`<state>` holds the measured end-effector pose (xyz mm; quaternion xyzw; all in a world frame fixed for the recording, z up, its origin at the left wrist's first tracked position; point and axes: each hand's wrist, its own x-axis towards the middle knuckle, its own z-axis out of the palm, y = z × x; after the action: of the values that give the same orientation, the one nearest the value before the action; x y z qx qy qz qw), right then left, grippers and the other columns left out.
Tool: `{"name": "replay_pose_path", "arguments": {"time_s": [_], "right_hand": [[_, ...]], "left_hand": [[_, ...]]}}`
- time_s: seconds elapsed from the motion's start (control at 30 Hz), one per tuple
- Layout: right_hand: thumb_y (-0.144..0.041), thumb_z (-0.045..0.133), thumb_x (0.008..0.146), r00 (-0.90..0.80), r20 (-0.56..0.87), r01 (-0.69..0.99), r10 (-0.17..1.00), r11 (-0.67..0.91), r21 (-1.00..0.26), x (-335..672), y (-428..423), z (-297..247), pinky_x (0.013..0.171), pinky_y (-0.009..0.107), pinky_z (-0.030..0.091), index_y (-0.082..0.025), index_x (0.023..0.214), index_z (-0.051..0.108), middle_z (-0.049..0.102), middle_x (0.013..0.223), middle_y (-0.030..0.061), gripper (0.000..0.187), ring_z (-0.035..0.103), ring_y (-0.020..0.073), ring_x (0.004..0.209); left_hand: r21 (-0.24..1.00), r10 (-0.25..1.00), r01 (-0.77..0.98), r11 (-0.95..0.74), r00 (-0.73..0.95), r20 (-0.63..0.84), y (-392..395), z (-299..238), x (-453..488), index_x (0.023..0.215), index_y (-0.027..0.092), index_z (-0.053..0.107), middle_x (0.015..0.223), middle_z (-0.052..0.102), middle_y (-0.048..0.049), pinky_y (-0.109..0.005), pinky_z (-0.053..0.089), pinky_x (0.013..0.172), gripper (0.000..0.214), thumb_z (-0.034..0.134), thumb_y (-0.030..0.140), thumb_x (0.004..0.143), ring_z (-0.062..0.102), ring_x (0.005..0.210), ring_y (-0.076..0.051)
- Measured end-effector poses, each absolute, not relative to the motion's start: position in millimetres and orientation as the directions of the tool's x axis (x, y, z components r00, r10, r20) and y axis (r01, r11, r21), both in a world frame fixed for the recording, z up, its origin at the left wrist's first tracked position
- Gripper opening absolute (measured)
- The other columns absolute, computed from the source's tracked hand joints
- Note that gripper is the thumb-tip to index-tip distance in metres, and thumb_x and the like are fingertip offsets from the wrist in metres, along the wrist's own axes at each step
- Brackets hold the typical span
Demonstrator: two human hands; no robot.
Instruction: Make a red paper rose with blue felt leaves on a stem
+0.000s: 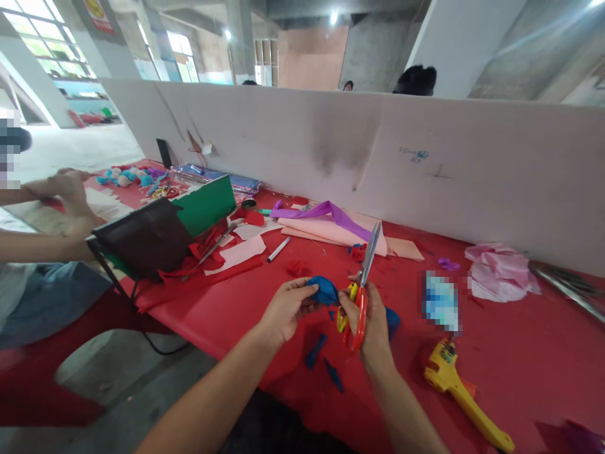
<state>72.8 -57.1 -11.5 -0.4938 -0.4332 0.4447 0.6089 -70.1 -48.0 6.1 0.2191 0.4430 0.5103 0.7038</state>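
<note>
Head view is showing a long white wall (265,132) that is standing behind a big red table (520,353); another person (47,246) is sitting at the left, beside a dark brown and green boxy thing (146,236); a folded light pink sheet (307,231) is lying near the wall, with a purple strip (331,211) resting on it; a yellow gun-shaped tool (449,375) is lying right of the hands, and a crumpled pink cloth (501,274) is lying beyond it; the right hand (375,315) is holding scissors (362,302) by their red and yellow handles, and the blades are pointing up and away; the left hand (288,309) is making a narrow pinch on a blue cloth piece (325,290), which is sitting between both hands, above the table; a white pen (278,250) is lying past the left hand; two little blue scraps (315,351) are lying below the hands.
</note>
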Motion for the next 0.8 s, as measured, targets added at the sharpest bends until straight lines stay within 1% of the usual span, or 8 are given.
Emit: {"name": "replay_pose_path", "arguments": {"time_s": [0.1,0.2,0.37,0.43,0.5,0.57,0.67,0.8], "right_hand": [[-0.039,0.078,0.063,0.262,0.088,-0.097,0.961,0.117,-0.988,74.4,-42.7,-8.8,0.053,0.027,0.051,-0.026,0.104,0.053,0.062,0.07,-0.0048,0.05,0.062,0.015,0.057],[-0.037,0.082,0.057,0.269,0.185,-0.013,0.945,0.195,-0.981,75.7,-31.8,-11.7,0.064,0.032,0.053,-0.025,0.105,0.053,0.062,0.072,-0.0043,0.057,0.063,0.0171,0.065],[-0.036,0.076,0.065,0.287,0.195,0.133,0.938,0.163,-0.978,75.6,-24.2,-27.9,0.064,0.03,0.05,-0.021,0.103,0.057,0.061,0.074,-0.0026,0.046,0.059,0.0151,0.063],[-0.034,0.074,0.067,0.359,0.183,0.079,0.915,0.165,-0.983,75.0,-24.2,-29.9,0.067,0.03,0.05,-0.021,0.102,0.056,0.061,0.077,-0.0028,0.041,0.058,0.014,0.066],[-0.033,0.073,0.068,0.425,0.148,-0.041,0.893,0.182,-0.982,74.6,-25.1,-27.5,0.07,0.029,0.05,-0.023,0.1,0.055,0.061,0.08,-0.0035,0.038,0.059,0.0133,0.069],[-0.031,0.074,0.067,0.46,0.091,-0.177,0.883,0.192,-0.965,74.8,-26.1,-23.2,0.066,0.026,0.05,-0.024,0.096,0.053,0.06,0.079,-0.0053,0.037,0.06,0.0118,0.066],[-0.027,0.076,0.066,0.452,0.001,-0.342,0.892,0.174,-0.923,76.5,-26.2,-19.3,0.055,0.023,0.049,-0.026,0.097,0.052,0.059,0.075,-0.0076,0.04,0.059,0.0098,0.057],[-0.021,0.077,0.065,0.402,-0.041,-0.436,0.915,0.152,-0.887,81.1,-23.9,-23.4,0.056,0.023,0.052,-0.027,0.098,0.053,0.06,0.072,-0.0084,0.042,0.063,0.0111,0.06]], "left_hand": [[0.81,0.937,-0.485,0.329,0.06,-0.345,-32.6,5.2,-67.5,0.077,0.011,0.07,0.07,0.071,-0.0064,-0.028,0.052,0.069,0.016,0.073,0.021,0.065,0.065,0.063,-0.015],[0.861,0.952,-0.412,0.299,0.073,-0.296,-18.9,5.3,-63.1,0.075,0.011,0.071,0.07,0.071,-0.0064,-0.029,0.051,0.068,0.02,0.075,0.026,0.063,0.064,0.061,-0.015],[0.898,0.956,-0.343,0.275,0.194,-0.219,-7.0,2.6,-61.4,0.081,0.01,0.072,0.075,0.072,-0.0078,-0.028,0.051,0.07,0.026,0.075,0.03,0.064,0.064,0.064,-0.015],[0.883,0.954,-0.373,0.284,0.201,-0.222,-4.0,-0.3,-64.1,0.083,0.011,0.072,0.078,0.073,-0.0082,-0.028,0.052,0.072,0.027,0.075,0.03,0.065,0.065,0.065,-0.015],[0.852,0.949,-0.421,0.311,0.191,-0.252,-1.1,-4.1,-67.2,0.083,0.011,0.071,0.079,0.073,-0.0085,-0.03,0.053,0.074,0.026,0.076,0.03,0.066,0.066,0.066,-0.016],[0.811,0.939,-0.473,0.344,0.182,-0.292,1.2,-8.5,-69.5,0.083,0.011,0.07,0.079,0.073,-0.0085,-0.032,0.055,0.075,0.024,0.076,0.027,0.066,0.068,0.066,-0.017],[0.747,0.924,-0.546,0.379,0.179,-0.337,2.7,-13.8,-70.4,0.08,0.013,0.067,0.077,0.073,-0.0072,-0.033,0.056,0.075,0.018,0.075,0.021,0.067,0.068,0.065,-0.017],[0.681,0.92,-0.621,0.388,0.214,-0.329,3.0,-13.9,-71.7,0.08,0.015,0.065,0.074,0.071,-0.0037,-0.033,0.056,0.075,0.011,0.07,0.023,0.072,0.068,0.066,-0.015]]}}
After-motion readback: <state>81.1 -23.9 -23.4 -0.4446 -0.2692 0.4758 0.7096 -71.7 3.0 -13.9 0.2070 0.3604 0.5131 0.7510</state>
